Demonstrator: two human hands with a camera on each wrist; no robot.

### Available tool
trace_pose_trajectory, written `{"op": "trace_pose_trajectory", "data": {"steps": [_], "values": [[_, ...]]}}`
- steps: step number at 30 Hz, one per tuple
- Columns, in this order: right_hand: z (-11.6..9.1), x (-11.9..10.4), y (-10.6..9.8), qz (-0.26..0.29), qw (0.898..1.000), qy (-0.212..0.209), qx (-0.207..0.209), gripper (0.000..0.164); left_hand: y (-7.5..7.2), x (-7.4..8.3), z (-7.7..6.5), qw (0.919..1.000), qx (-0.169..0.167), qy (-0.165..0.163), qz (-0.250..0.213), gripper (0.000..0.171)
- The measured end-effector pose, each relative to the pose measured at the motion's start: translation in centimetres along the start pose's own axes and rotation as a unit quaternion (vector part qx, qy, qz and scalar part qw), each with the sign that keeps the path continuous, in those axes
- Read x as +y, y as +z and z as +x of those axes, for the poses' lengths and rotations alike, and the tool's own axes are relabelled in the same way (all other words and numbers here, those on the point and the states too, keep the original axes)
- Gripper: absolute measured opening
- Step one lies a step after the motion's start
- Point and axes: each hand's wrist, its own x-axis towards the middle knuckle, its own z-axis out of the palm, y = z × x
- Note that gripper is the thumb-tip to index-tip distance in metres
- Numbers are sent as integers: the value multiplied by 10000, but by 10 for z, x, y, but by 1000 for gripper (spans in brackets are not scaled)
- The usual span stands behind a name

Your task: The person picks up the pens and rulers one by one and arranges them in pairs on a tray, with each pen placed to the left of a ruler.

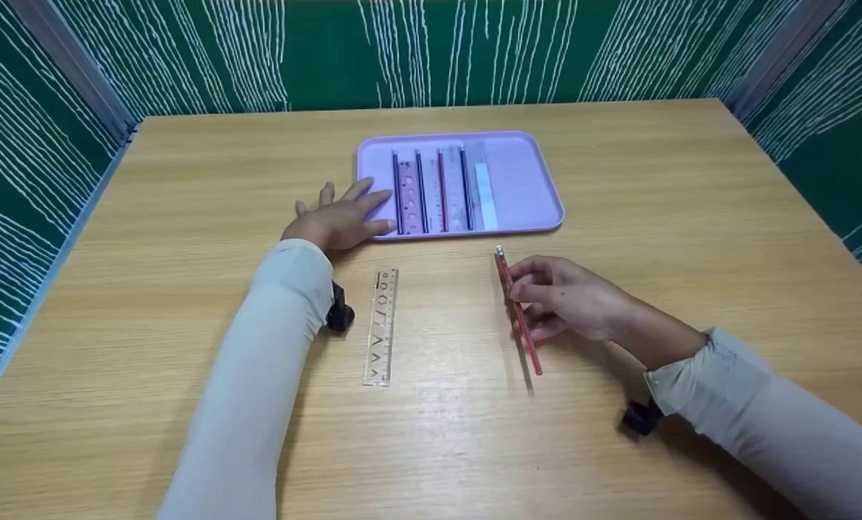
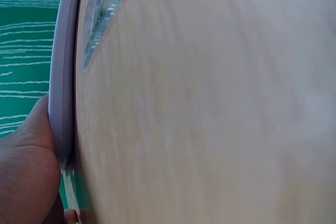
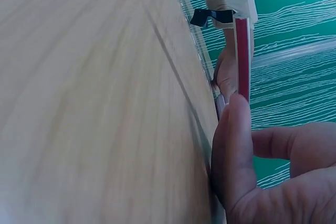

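My right hand (image 1: 575, 300) pinches a red pencil (image 1: 522, 325) between thumb and fingers, its metal-tipped end pointing toward the tray. In the right wrist view the red pencil (image 3: 242, 59) stands out past the fingertips, above its thin shadow on the wood. With fingers spread, my left hand (image 1: 340, 220) rests on the left edge of a purple tray (image 1: 528, 180). On that tray, pencils lie side by side with flat rulers: several dark pencils (image 1: 421, 191), one red pencil (image 1: 443, 191), a pink ruler (image 1: 410, 198) and clear ones. In the left wrist view, the palm touches the tray rim (image 2: 64, 77).
A clear ruler (image 1: 381, 328) with cut-out shapes lies on the wooden table (image 1: 445, 433) between the two arms. Green walls (image 1: 329, 58) with white streaks stand behind the table and at both sides. Each wrist carries a small black camera mount (image 1: 340, 314).
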Motion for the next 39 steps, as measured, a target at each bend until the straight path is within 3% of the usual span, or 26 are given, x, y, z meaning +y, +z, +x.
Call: {"op": "trace_pose_trajectory", "data": {"steps": [16,27,39], "values": [[1,0,-4,305,9992,-197,-148,63,0,0,1,10000,-32,12,-23,70],[7,1,-10,906,9939,-548,-319,54,0,-1,-1,10000,-11,34,-12,69],[19,-3,-20,803,9950,-594,-56,49,0,-1,-1,10000,-21,42,-9,70]]}}
